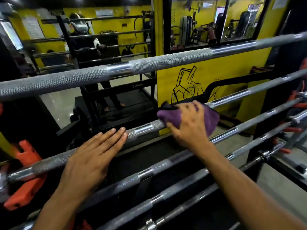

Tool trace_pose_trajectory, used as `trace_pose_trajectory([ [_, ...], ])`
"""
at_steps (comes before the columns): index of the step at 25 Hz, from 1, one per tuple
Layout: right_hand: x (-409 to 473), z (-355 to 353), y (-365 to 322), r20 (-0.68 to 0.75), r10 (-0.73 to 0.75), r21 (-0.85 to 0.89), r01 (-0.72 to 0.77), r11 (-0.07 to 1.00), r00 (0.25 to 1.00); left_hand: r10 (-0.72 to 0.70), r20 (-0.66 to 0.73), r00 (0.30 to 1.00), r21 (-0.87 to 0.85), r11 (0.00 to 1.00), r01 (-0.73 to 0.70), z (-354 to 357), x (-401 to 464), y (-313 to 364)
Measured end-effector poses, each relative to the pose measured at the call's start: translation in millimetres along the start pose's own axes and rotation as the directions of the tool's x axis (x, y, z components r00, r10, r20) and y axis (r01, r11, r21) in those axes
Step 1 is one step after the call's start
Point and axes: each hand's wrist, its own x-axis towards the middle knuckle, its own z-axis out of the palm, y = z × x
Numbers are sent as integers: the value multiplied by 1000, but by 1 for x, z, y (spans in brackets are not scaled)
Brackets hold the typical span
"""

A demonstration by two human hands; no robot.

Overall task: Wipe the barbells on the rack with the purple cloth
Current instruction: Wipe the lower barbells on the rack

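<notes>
The left hand (90,153) lies flat on the knurled steel barbell (144,130), fingers (116,132) straight and together. Just right, the right hand (187,125) presses the crumpled purple cloth (210,119) around that bar, fingers curled over it.

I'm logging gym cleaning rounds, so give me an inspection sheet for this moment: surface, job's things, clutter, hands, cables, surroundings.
Surface: black rack carrying several steel bars, tiered from high at the back to low in front.
Job's things: purple cloth wrapped over the second bar; top bar untouched now.
Clutter: orange holders at the rack's left end.
Hands: right hand grips the cloth on the bar; left hand rests flat on the same bar, fingers straight.
Cables: nothing seen.
Surroundings: yellow panel with a black drawing, mirrors showing gym machines.
</notes>
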Motion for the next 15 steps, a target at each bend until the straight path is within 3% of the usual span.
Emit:
trace_pose_trajectory([
  [2, 5, -8, 35, 12, 221, -35, -221, 975, 975, 5, -4, 1000, -64, 998, -5, -4, 3, -1],
  [4, 9, -11, 34, 87, 342, -33, -341, 940, 936, 15, -17, 1000, -141, 990, -17, -9, 8, -7],
  [6, 10, -7, -4, 111, 283, -39, -280, 959, 953, -1, -25, 1000, -222, 975, -4, -13, 12, -13],
  [9, -4, 0, -76, 159, 7, 45, -14, 999, 987, -58, -25, 998, -319, 947, 47, -9, 12, -20],
  [11, -5, -1, -82, 161, -75, 114, 57, 992, 984, -89, -17, 996, -328, 942, 78, -7, 12, -18],
  [13, 0, -3, -49, 85, -41, 96, 33, 995, 996, -68, -61, 996, -319, 947, 45, -6, 12, -17],
  [15, 3, -5, 1, 37, 90, -4, -90, 996, 995, -59, -69, 996, -320, 947, 34, -8, 12, -16],
])
